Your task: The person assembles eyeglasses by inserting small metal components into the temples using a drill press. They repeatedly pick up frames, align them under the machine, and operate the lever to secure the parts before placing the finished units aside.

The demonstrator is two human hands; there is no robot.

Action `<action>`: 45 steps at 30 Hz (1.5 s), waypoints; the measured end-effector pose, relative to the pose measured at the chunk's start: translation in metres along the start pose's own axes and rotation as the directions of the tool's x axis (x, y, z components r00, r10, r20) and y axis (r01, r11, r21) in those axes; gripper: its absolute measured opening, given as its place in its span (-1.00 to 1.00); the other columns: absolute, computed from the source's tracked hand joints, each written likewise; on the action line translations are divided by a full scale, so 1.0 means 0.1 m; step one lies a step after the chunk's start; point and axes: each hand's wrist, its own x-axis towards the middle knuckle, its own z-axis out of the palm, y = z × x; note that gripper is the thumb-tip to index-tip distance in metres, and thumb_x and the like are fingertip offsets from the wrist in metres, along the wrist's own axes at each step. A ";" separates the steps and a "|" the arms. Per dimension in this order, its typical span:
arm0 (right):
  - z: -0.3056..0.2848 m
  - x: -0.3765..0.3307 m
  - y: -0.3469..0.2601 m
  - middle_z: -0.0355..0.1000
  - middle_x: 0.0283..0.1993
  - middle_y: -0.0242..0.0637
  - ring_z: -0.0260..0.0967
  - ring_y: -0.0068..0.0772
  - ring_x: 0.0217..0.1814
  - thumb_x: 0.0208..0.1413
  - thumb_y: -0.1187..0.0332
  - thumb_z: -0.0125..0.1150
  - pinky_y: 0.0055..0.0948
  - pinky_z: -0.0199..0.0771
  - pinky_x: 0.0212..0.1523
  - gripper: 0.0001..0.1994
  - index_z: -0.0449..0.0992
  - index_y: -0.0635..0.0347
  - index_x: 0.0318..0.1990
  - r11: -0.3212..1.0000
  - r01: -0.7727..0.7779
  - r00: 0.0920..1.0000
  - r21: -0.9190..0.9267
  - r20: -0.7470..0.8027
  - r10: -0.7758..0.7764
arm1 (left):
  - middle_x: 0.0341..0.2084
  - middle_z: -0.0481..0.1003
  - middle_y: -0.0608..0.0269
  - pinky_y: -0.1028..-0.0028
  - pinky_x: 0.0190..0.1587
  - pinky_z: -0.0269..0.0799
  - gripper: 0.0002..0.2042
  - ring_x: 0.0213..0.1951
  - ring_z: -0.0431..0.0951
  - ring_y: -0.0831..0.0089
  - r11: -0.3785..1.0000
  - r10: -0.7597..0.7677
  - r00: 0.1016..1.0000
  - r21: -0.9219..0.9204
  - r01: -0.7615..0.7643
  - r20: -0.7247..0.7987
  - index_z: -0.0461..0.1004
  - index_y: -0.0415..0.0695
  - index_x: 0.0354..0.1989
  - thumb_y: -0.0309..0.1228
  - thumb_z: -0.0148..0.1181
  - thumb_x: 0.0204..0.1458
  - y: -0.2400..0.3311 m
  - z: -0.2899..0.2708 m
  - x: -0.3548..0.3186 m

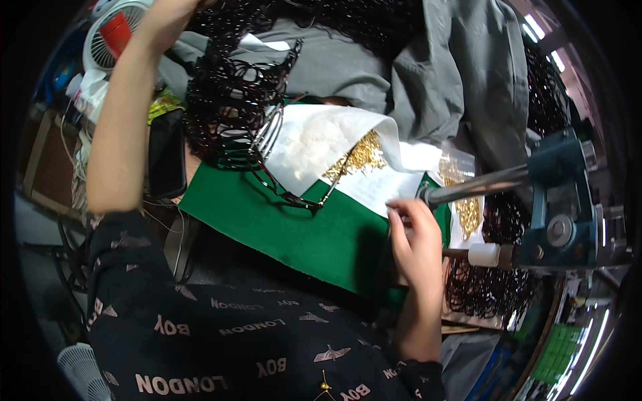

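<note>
My left hand [170, 19] reaches up to the top edge of the picture, beside dark eyeglass frames. Its fingers are cut off, so what they touch is hidden. Over the right part of a green mat [267, 230], my right hand [420, 234] is closed, thumb and fingertips together; anything between them is too small to make out. A row of dark eyeglass frames [224, 110] stands at the left of the mat, and one eyeglass frame [289, 198] lies nearest me. On white sheets rest a pile of small clear pieces [314, 144] and a pile of small gold pieces [364, 157].
A blue-green machine [562, 200] with a metal shaft stands at the right. Near it lie more gold pieces [468, 217] and dark eyeglass frames [488, 294]. Grey cloth [334, 63] covers the back. A phone [167, 157] and white fan [110, 40] are at the left.
</note>
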 end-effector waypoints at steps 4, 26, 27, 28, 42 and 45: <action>0.36 0.53 0.43 0.40 -0.36 0.00 0.37 0.00 -0.27 -0.14 0.50 0.16 -0.22 0.37 -0.22 -0.86 0.43 0.31 -0.36 0.961 0.076 0.997 -0.266 0.025 -0.071 | -0.22 0.42 0.33 0.70 -0.16 0.27 -0.74 -0.26 0.39 0.67 0.795 0.467 0.873 0.365 -0.485 0.143 0.38 -0.21 -0.04 -0.45 -0.06 0.12 0.21 -0.15 -0.60; 0.57 0.85 0.57 0.39 -0.50 0.04 0.39 0.01 -0.42 -0.17 0.41 0.09 -0.23 0.38 -0.33 -0.87 0.40 0.31 -0.51 0.976 0.010 1.000 -0.218 0.014 -0.007 | -0.37 0.34 0.21 0.63 -0.30 0.34 -0.37 -0.38 0.37 0.58 0.741 0.113 0.963 -0.667 0.082 0.244 -0.07 -0.28 0.22 -0.55 0.09 -0.01 0.78 1.19 -1.88; 0.50 0.74 0.44 0.39 -0.54 -0.02 0.39 -0.09 -0.46 -0.15 0.44 0.10 -0.30 0.38 -0.37 -0.88 0.39 0.33 -0.48 0.989 0.032 0.999 -0.142 -0.037 -0.038 | -0.37 0.35 0.22 0.62 -0.25 0.33 -0.40 -0.38 0.38 0.56 0.758 0.085 0.960 -0.642 0.112 0.268 -0.05 -0.30 0.22 -0.58 0.07 -0.01 0.75 1.30 -1.92; 0.37 0.59 0.23 0.38 -0.57 -0.07 0.39 -0.19 -0.50 -0.13 0.46 0.11 -0.37 0.38 -0.40 -0.89 0.38 0.34 -0.46 0.996 0.058 0.994 -0.065 -0.086 -0.063 | -0.38 0.35 0.23 0.62 -0.21 0.32 -0.42 -0.38 0.38 0.55 0.774 0.054 0.956 -0.616 0.143 0.289 -0.03 -0.31 0.21 -0.61 0.05 0.00 0.70 1.37 -1.97; -0.49 -0.50 -0.09 0.33 -0.45 -0.26 0.27 -0.39 -0.41 -0.25 0.59 0.29 -0.52 0.27 -0.39 -0.84 0.46 0.27 -0.44 0.933 0.270 0.963 0.238 -0.094 -0.254 | -0.41 0.42 0.00 0.34 -0.32 0.38 -0.72 -0.35 0.48 0.09 0.946 0.102 0.723 -0.291 0.142 0.684 0.21 -0.25 -0.10 -0.54 -0.02 -0.03 0.72 1.89 -2.10; -0.49 -0.48 -0.05 0.30 -0.43 -0.29 0.27 -0.41 -0.39 -0.28 0.61 0.31 -0.54 0.27 -0.37 -0.81 0.43 0.27 -0.45 0.912 0.345 0.938 0.222 -0.086 -0.334 | -0.39 0.42 -0.02 0.31 -0.35 0.39 -0.62 -0.37 0.48 0.06 0.954 0.153 0.735 -0.292 0.064 0.661 0.18 -0.22 0.01 -0.54 -0.02 -0.04 0.70 1.95 -2.15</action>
